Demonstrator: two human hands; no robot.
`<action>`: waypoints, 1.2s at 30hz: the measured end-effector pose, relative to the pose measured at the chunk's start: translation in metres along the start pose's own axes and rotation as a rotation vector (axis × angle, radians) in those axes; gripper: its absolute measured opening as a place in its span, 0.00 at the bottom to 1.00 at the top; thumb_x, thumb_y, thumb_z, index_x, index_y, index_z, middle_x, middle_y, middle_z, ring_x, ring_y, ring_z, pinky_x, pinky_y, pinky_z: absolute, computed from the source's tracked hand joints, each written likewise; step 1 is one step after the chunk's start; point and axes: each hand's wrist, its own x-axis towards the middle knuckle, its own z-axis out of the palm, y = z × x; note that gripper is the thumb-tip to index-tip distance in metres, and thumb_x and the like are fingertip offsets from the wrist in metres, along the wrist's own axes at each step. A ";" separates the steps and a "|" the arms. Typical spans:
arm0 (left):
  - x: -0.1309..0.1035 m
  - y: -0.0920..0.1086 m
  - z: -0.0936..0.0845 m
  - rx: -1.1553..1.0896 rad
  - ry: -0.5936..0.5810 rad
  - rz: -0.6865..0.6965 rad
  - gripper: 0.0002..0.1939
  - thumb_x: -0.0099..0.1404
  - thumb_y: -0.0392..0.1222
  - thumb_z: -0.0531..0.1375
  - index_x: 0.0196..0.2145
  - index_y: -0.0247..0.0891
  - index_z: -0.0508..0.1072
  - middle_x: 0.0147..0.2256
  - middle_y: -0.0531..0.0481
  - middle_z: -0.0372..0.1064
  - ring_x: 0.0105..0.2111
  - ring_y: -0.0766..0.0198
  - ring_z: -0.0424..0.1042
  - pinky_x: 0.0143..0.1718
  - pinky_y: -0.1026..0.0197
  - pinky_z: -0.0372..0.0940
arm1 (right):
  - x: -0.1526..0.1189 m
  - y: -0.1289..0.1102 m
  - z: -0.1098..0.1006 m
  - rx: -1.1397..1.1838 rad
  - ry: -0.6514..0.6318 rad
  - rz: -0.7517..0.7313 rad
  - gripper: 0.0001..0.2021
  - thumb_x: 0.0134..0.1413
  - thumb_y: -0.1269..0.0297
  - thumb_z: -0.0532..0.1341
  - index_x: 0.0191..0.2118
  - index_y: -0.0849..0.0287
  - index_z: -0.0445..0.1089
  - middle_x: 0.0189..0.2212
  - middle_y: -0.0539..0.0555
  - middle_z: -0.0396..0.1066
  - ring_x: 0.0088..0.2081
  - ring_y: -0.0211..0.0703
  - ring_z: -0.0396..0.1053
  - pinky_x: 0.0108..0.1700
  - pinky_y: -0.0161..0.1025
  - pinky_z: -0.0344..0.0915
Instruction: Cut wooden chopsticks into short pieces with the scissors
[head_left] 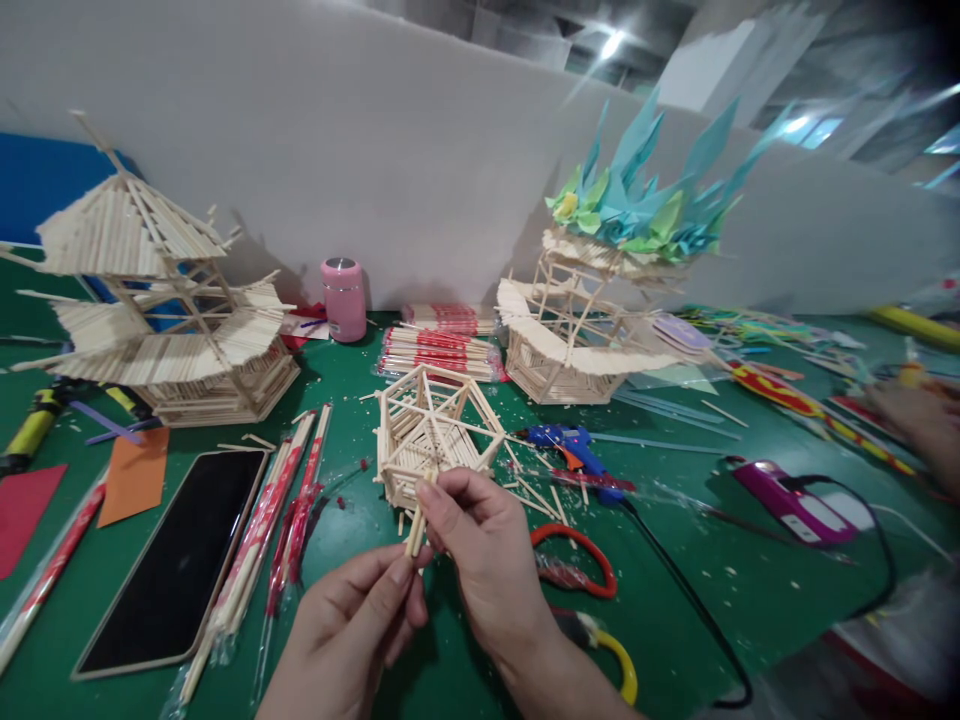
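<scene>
Between my two hands are a few short wooden sticks [416, 532], held side by side and slanting. My left hand [356, 620] pinches their lower end between thumb and fingers. Thumb and fingers of my right hand [480, 545] close round the upper part. Just behind the hands sits a small open frame of wooden sticks [431, 410] with spokes across its top; my right hand hides part of its near side. A blue glue gun [577, 455] lies to its right, near loose cut sticks [536, 500].
A roofed stick pavilion [225, 350] stands left, another with blue paper leaves [562, 370] behind right. Around are a pink flask [344, 300], phone [176, 560], wrapped chopsticks [439, 352], scissors [609, 580] and a purple device [795, 500]. Another person's hand [911, 410] is at right.
</scene>
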 end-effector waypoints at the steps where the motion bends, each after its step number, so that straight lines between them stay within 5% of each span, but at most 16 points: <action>1: 0.000 0.000 0.000 -0.004 -0.001 -0.008 0.15 0.45 0.52 0.68 0.24 0.37 0.76 0.19 0.54 0.65 0.20 0.72 0.56 0.22 0.69 0.54 | 0.000 0.000 0.000 -0.001 -0.001 -0.001 0.14 0.38 0.57 0.70 0.22 0.60 0.67 0.14 0.42 0.60 0.14 0.30 0.61 0.15 0.27 0.59; 10: 0.000 0.001 0.000 -0.008 0.026 0.007 0.16 0.43 0.52 0.69 0.24 0.37 0.77 0.18 0.55 0.64 0.21 0.72 0.58 0.22 0.71 0.56 | 0.001 0.001 -0.001 -0.032 -0.002 -0.044 0.12 0.39 0.59 0.69 0.22 0.61 0.69 0.15 0.43 0.60 0.16 0.28 0.55 0.17 0.27 0.55; 14: -0.001 0.001 -0.006 -0.042 0.102 0.079 0.17 0.40 0.51 0.71 0.26 0.39 0.79 0.19 0.54 0.68 0.22 0.71 0.64 0.24 0.72 0.62 | -0.004 -0.003 -0.009 -0.069 0.064 -0.142 0.09 0.46 0.59 0.65 0.25 0.59 0.69 0.16 0.43 0.59 0.17 0.29 0.53 0.19 0.28 0.54; 16: -0.001 0.004 -0.012 -0.078 0.177 0.123 0.17 0.37 0.50 0.72 0.26 0.40 0.80 0.20 0.54 0.71 0.24 0.71 0.68 0.27 0.73 0.65 | -0.009 -0.005 -0.015 -0.249 0.036 -0.281 0.07 0.51 0.60 0.62 0.27 0.57 0.70 0.20 0.45 0.62 0.21 0.32 0.58 0.23 0.29 0.58; 19: -0.001 0.010 -0.021 -0.153 0.317 0.169 0.20 0.29 0.47 0.74 0.24 0.41 0.80 0.23 0.54 0.75 0.23 0.71 0.70 0.28 0.73 0.67 | -0.014 0.002 -0.020 -0.774 -0.260 -0.459 0.05 0.54 0.64 0.60 0.32 0.57 0.73 0.29 0.50 0.68 0.29 0.36 0.66 0.30 0.32 0.61; 21: 0.001 0.013 -0.026 -0.200 0.396 0.178 0.23 0.23 0.45 0.75 0.23 0.41 0.80 0.25 0.54 0.76 0.23 0.70 0.71 0.28 0.72 0.69 | -0.013 0.015 -0.020 -1.170 -0.442 -0.498 0.06 0.55 0.66 0.58 0.32 0.56 0.73 0.30 0.51 0.70 0.30 0.38 0.68 0.31 0.33 0.61; 24: 0.002 0.013 -0.030 -0.203 0.400 0.192 0.23 0.23 0.45 0.75 0.23 0.41 0.80 0.25 0.53 0.76 0.23 0.69 0.71 0.25 0.72 0.69 | -0.008 0.037 -0.018 -1.490 -0.519 -0.504 0.08 0.55 0.68 0.59 0.27 0.57 0.72 0.26 0.51 0.71 0.29 0.41 0.68 0.28 0.35 0.58; 30: 0.002 0.010 -0.026 -0.147 0.338 0.209 0.20 0.31 0.48 0.74 0.26 0.41 0.80 0.23 0.54 0.74 0.22 0.72 0.68 0.25 0.74 0.67 | -0.009 0.037 -0.024 -1.489 -0.509 -0.489 0.04 0.50 0.66 0.62 0.34 0.57 0.72 0.31 0.52 0.71 0.33 0.43 0.69 0.31 0.35 0.61; 36: -0.002 0.011 -0.018 -0.115 0.301 0.206 0.20 0.32 0.49 0.73 0.25 0.39 0.80 0.18 0.54 0.69 0.21 0.74 0.65 0.22 0.76 0.63 | -0.023 0.005 -0.055 -1.050 -0.467 -0.485 0.08 0.54 0.67 0.58 0.37 0.57 0.74 0.28 0.54 0.74 0.30 0.44 0.70 0.31 0.37 0.63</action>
